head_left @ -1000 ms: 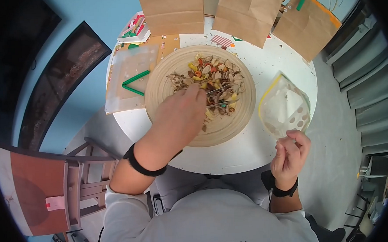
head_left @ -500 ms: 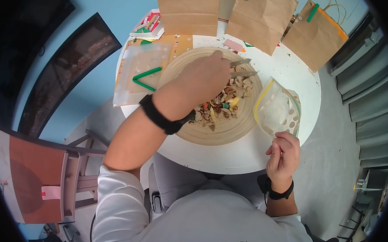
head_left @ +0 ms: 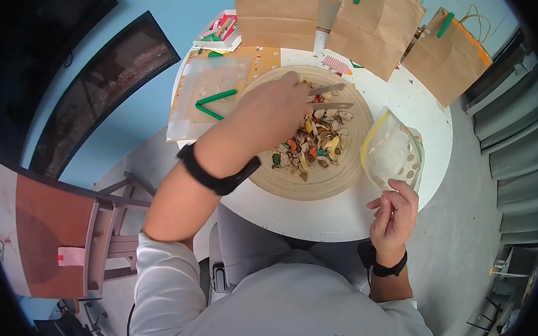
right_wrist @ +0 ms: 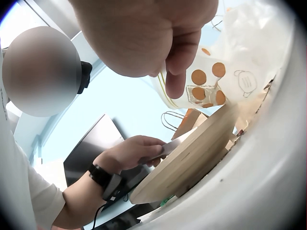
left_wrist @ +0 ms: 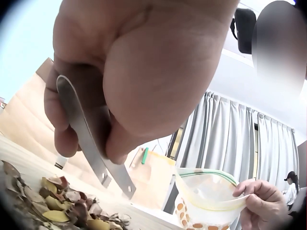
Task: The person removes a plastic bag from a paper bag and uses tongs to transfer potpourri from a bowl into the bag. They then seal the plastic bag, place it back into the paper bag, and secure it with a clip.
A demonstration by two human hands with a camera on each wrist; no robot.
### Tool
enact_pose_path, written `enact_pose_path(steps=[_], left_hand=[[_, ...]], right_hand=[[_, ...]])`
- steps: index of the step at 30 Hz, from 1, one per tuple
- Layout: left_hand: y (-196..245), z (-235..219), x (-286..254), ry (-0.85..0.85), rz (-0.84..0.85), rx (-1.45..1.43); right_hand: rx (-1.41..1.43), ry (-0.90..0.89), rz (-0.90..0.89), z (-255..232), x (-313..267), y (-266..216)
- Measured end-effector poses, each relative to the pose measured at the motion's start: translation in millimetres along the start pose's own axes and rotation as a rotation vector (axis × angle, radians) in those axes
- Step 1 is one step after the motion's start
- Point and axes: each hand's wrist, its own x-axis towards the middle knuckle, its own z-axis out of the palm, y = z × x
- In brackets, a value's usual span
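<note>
A round white table (head_left: 320, 221), flecked with small crumbs, is occupied by a wide, pale wooden plate (head_left: 355, 157) with a ringed surface. Behind the plate, brown paper bags (head_left: 277, 18) are stood along the far edge; their contents cannot be seen. To the plate's left, a flat translucent pouch (head_left: 190, 122) is laid, with a bent green strip (head_left: 216, 97) on top. To its right, a clear zip bag (head_left: 393, 149) is held, edged in yellow and green and printed with orange-brown dots; its mouth is shown gaping in the left wrist view. The bag's rim is pinched between the thumb and fingers of the right hand (head_left: 395, 216). By the pouch, a white box (head_left: 229, 45) is filled with red and green sticks.

Shiny metal tongs (left_wrist: 71, 96) are gripped by the left hand (head_left: 269, 116), the thumb being pressed on one arm and the fingers on the other. Their narrow tips are held apart above the plate, beyond the fingertips. Below them, a loose heap of dried pieces (head_left: 322, 144) is spread, coloured tan, brown, yellow, orange and green; whether any is touched cannot be told.
</note>
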Motion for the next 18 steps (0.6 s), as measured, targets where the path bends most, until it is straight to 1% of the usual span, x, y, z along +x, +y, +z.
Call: enact_pose_path(steps=[2,5,6,8,9,11,14,15,17,18], left_hand=[[0,16,16,0.042,0.176,0.032],[0,33,17,-0.001,0.111,-0.034],[2,27,12,-0.088,0.075,-0.018],[-2,4,-7,-0.262,0.000,0.017],[-6,-3,-16,-0.226,-0.016,-0.001],[-13,-13,-33,-0.152,-0.062,-0.042],[-38,-8,-32,0.076,-0.120,-0.102],[-47,-3,-24,0.080,-0.155,-0.098],[-67,6,-5,0.089,-0.220,-0.091],[-72,11,0,0.061,-0.231,-0.079]], right_hand=[[0.001,-0.014,-0.010,1,-2,-1],[-0.021,-0.017,-0.032,0,-6,2],[-0.032,-0.017,-0.037,-2,-8,3],[-0.138,-0.003,-0.155,-7,-1,5],[-0.188,0.003,-0.215,-8,3,5],[-0.207,-0.030,-0.191,-10,5,4],[-0.237,-0.088,-0.185,-13,9,4],[-0.249,-0.111,-0.187,-14,10,4],[-0.311,-0.088,-0.205,-12,11,3],[-0.344,-0.075,-0.212,-11,11,3]])
